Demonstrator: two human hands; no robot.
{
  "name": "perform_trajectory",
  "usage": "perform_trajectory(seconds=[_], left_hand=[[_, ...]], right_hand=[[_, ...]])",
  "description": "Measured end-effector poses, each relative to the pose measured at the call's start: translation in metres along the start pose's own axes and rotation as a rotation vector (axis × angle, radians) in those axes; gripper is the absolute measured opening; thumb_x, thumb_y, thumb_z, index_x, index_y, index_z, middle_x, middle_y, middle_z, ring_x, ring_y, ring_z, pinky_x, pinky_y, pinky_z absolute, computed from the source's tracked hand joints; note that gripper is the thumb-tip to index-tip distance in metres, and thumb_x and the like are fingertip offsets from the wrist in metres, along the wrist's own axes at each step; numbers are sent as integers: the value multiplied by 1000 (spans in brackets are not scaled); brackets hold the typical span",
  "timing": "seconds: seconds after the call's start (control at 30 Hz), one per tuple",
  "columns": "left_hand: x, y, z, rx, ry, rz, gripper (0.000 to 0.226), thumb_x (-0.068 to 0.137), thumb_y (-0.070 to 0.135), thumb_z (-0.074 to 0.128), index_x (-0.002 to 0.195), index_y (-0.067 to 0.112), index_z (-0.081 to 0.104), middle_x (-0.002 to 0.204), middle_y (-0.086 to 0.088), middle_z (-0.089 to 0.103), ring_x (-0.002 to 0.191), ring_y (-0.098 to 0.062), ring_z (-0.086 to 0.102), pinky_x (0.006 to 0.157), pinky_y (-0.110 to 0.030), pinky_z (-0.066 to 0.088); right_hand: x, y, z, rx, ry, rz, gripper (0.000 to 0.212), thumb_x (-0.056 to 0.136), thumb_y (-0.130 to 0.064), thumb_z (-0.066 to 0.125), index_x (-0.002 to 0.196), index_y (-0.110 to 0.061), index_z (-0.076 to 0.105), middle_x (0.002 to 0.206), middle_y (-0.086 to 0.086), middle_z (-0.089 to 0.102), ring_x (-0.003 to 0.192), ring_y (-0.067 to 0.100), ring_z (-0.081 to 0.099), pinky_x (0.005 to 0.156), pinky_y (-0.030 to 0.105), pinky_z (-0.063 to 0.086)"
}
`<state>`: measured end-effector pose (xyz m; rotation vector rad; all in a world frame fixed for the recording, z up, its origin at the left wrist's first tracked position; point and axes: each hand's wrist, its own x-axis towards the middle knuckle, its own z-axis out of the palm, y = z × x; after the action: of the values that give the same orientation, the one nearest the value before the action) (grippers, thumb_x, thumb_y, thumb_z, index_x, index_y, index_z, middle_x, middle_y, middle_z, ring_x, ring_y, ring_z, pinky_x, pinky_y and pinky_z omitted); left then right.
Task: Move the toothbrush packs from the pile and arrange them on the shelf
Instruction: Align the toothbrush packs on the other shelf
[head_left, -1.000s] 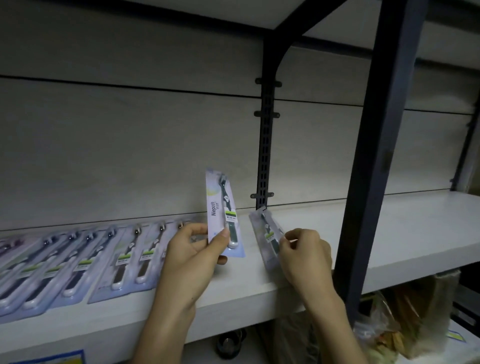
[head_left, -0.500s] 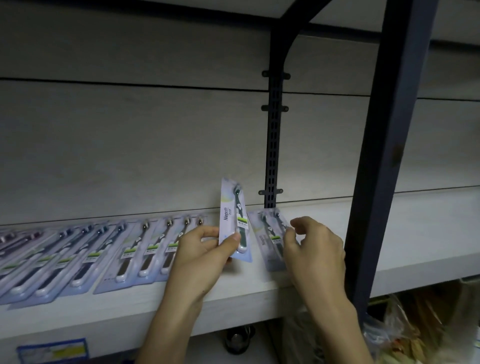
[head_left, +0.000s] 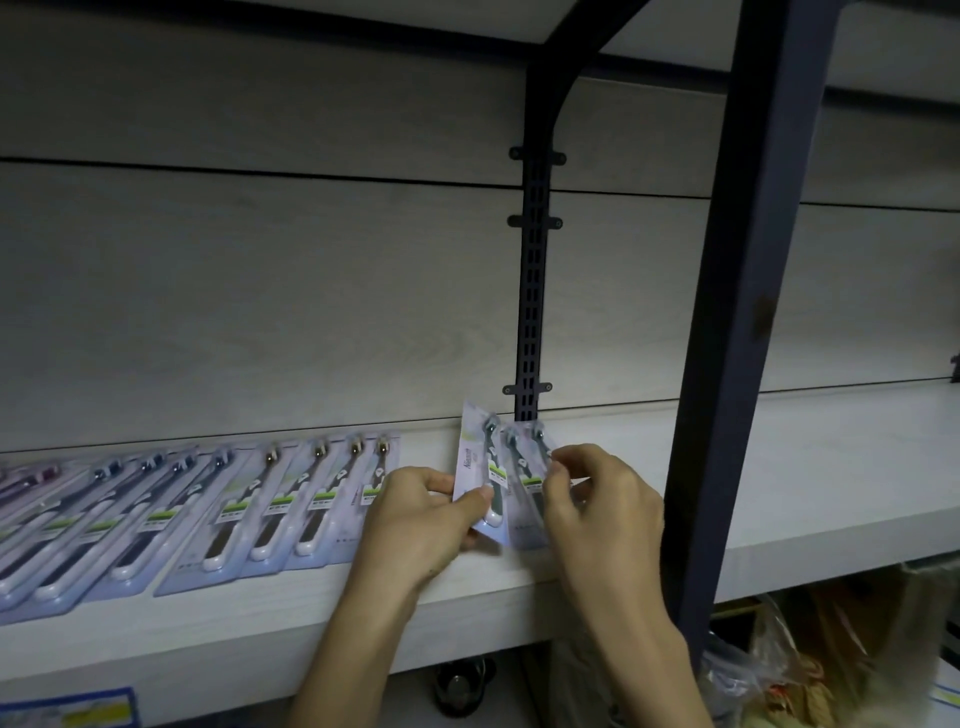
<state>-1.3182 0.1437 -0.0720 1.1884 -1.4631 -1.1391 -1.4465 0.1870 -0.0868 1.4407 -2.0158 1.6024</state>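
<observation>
Two hands have come close. My left hand (head_left: 426, 514) pinches one toothbrush pack (head_left: 480, 467); my right hand (head_left: 597, 499) pinches the pile (head_left: 527, 480). Next it joins the row (head_left: 249, 509) on the shelf (head_left: 779, 467).

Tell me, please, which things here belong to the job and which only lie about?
Job: left hand holding a pack; right hand on the pile; row of packs; shelf.
Lying about: plastic bags; dark post.

Bare shelf (head_left: 805, 467) lies right of the dark upright post (head_left: 727, 364); the row of toothbrush packs (head_left: 234, 509) crowds the left.
</observation>
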Motion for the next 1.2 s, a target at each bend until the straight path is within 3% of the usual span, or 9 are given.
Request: perform_trajectory(seconds=[0.17,0.27,0.33,0.53,0.67,0.9,1.07,1.2], left_hand=[[7,0,7,209,12,12,19,79,30,73,78,13,66,65,-5,72,52,-12,63,50,-19,36],[10,-2,10,319,10,21,40,65,48,72,88,16,63,78,-2,72,73,-18,68,67,-29,53],[11,-3,12,405,14,34,43,65,51,70,91,18,61,86,0,71,84,-21,67,80,-35,54],[2,5,20,754,113,113,44,80,59,60,101,21,59,97,4,65,100,-19,57,71,-28,38],[-9,10,17,759,210,208,44,83,54,60,115,24,56,102,2,65,103,-20,56,73,-27,38],[-41,16,-14,846,420,427,33,88,43,58,119,29,57,106,10,63,98,-11,56,73,-23,36],[-73,6,-52,905,565,408,29,89,40,57,116,29,58,108,8,63,99,-16,56,76,-29,42],[-100,-1,-86,956,603,355,27,91,40,55,116,30,55,110,8,61,103,-15,53,76,-27,38]], right_hand=[[1,4,0,43,-5,-16,18,90,-18,56,102,-17,69,91,-2,68,82,13,60,71,24,45],[3,4,0,73,-3,-21,18,90,-18,56,104,-17,68,92,-2,68,84,14,60,74,28,49],[4,5,0,89,2,-24,18,90,-17,57,104,-17,67,93,-1,68,84,14,60,74,29,49],[7,9,-2,122,-23,-39,17,89,-18,56,102,-19,67,91,-2,67,82,15,59,72,26,45],[6,8,-7,162,-43,-75,19,91,-18,56,107,-19,65,94,-3,67,83,12,60,73,25,48],[-4,-3,-9,183,-155,-168,25,92,-21,55,116,-23,61,108,-2,65,96,16,60,83,41,54],[-20,-26,-4,173,-190,-269,25,88,-15,59,112,-15,65,102,4,68,89,26,62,81,40,51],[-44,-51,2,137,-276,-345,26,89,-16,59,115,-15,64,101,5,67,89,26,60,76,36,48]])
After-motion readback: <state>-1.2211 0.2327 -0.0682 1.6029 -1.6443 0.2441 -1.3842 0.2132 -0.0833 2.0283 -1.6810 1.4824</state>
